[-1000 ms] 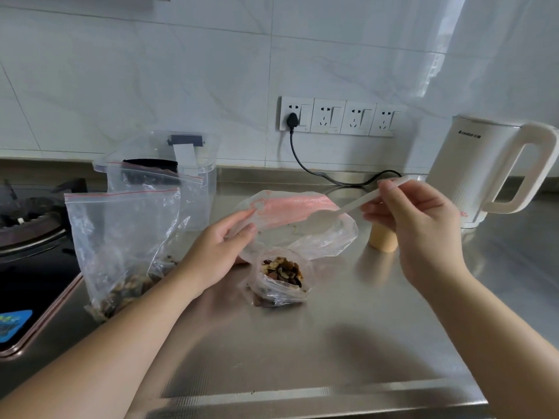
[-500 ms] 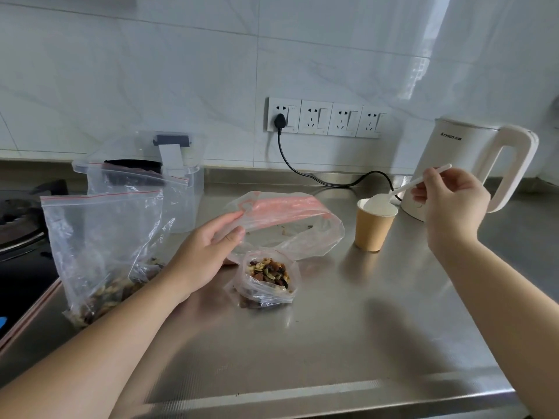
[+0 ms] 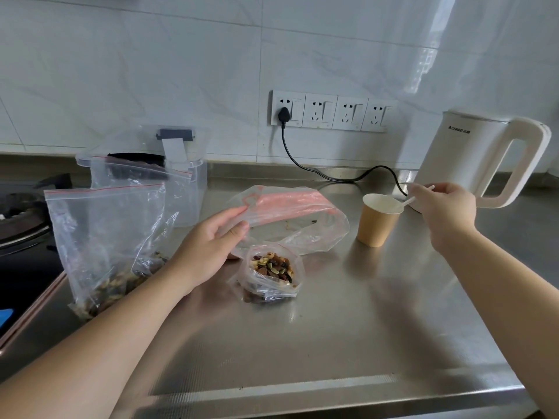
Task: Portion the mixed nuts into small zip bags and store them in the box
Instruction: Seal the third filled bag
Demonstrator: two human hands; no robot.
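**Fingers park the spoon in the cup**

Fingers of the right hand [image 3: 447,211] pinch the spoon [image 3: 406,203], now lowered into the paper cup [image 3: 376,226]; scooping looks finished. Left of the cup, on the surface [image 3: 332,343], left hand [image 3: 208,246] fingers pinch the large bag [image 3: 290,219]; nearer, the small zip bag [image 3: 270,275] stands filled, unsealed; farther left, the box [image 3: 193,189].

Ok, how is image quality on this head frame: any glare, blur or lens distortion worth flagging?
Head view: bright glare streaks the wall tiles upper right; the steel counter shows soft sheen and hand shadows; wide-angle bowing tilts the kettle and bends the socket strip; the near forearms look slightly soft, while the small nut bag is sharp.
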